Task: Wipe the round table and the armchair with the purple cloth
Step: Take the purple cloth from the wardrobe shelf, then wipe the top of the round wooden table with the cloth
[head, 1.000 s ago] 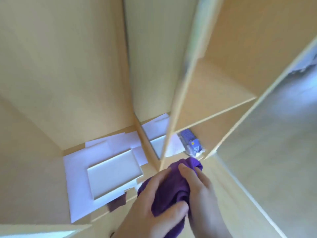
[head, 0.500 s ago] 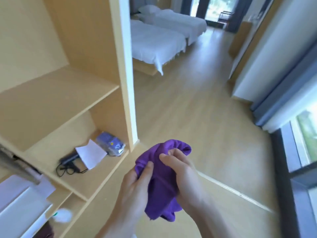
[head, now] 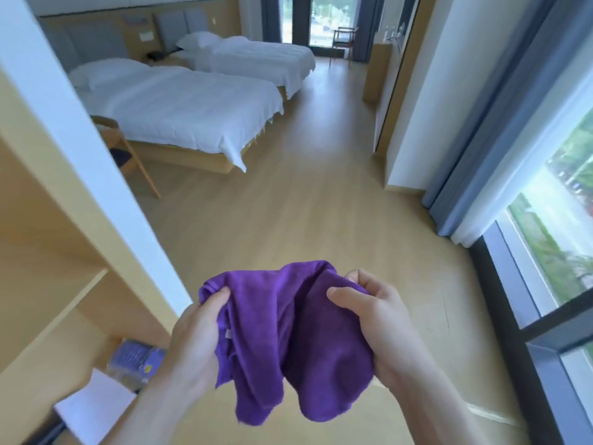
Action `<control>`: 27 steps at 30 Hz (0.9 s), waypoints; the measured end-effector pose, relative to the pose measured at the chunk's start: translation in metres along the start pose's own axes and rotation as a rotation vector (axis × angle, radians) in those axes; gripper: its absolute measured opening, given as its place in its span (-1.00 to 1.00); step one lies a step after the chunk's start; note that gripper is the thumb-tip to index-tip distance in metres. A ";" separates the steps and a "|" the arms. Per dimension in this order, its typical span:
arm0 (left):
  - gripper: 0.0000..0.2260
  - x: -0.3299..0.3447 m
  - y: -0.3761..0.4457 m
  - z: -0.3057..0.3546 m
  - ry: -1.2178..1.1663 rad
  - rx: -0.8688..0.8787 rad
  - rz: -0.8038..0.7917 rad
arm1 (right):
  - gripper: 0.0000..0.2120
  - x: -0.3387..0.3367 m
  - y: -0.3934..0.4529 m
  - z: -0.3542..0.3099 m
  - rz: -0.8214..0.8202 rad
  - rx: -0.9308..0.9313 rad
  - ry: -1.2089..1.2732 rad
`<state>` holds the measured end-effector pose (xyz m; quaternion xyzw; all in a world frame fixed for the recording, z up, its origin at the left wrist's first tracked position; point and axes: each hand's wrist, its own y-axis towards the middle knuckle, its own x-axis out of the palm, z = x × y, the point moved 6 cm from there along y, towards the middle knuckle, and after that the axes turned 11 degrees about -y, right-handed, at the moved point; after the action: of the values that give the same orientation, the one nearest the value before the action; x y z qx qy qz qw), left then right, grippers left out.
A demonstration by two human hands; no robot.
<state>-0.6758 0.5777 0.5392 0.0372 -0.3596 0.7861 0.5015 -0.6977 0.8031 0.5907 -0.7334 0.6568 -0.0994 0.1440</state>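
Note:
The purple cloth (head: 288, 335) hangs in loose folds between both hands, low in the middle of the view. My left hand (head: 195, 345) grips its left edge and my right hand (head: 382, 329) grips its right side, the two hands apart. A wooden armchair (head: 123, 152) with a dark seat stands at the foot of the nearer bed, partly hidden by the shelf unit's white edge. A second wooden chair (head: 344, 40) stands far off by the glass door. No round table is in view.
A light wooden shelf unit (head: 57, 252) fills the left, holding a white paper (head: 93, 409) and a blue packet (head: 134, 358). Two white beds (head: 179, 104) stand ahead left. Wood floor (head: 288, 203) stretches ahead. Windows and grey curtains (head: 475, 162) line the right.
The view has swung right from the inside of the shelf unit to the bedroom. My hands have pulled apart and spread the bunched cloth wider.

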 end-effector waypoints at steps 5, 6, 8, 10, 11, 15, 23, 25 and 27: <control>-0.85 0.069 0.102 0.057 0.199 0.193 -0.011 | -0.74 -0.035 0.097 -0.065 0.044 -0.099 0.049; -0.85 0.082 0.123 0.066 0.276 0.240 -0.022 | -0.71 -0.040 0.117 -0.074 0.041 -0.107 0.055; -0.89 0.108 0.169 0.078 0.436 0.295 -0.030 | -0.69 -0.047 0.161 -0.090 0.014 -0.112 0.065; -0.83 0.135 0.211 0.084 0.564 0.317 -0.057 | -0.71 -0.049 0.210 -0.103 -0.027 -0.106 0.060; -0.77 0.150 0.227 0.086 0.606 0.324 -0.085 | -0.72 -0.047 0.237 -0.107 -0.045 -0.096 0.056; -0.72 0.218 0.265 0.088 0.533 0.340 -0.264 | -0.81 -0.034 0.341 -0.126 -0.086 0.010 0.074; -0.52 0.297 0.339 0.151 0.448 0.381 -0.310 | -0.86 0.007 0.510 -0.190 -0.234 0.087 0.212; -0.50 0.298 0.371 0.178 0.511 0.447 -0.197 | -0.87 0.031 0.547 -0.206 -0.287 0.085 0.228; -0.64 0.292 0.408 0.212 0.560 0.529 -0.067 | -0.87 0.059 0.582 -0.223 -0.349 0.083 0.225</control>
<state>-1.2170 0.5746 0.6024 -0.0391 0.0079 0.8145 0.5788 -1.3093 0.6712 0.5985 -0.8139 0.5270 -0.2310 0.0803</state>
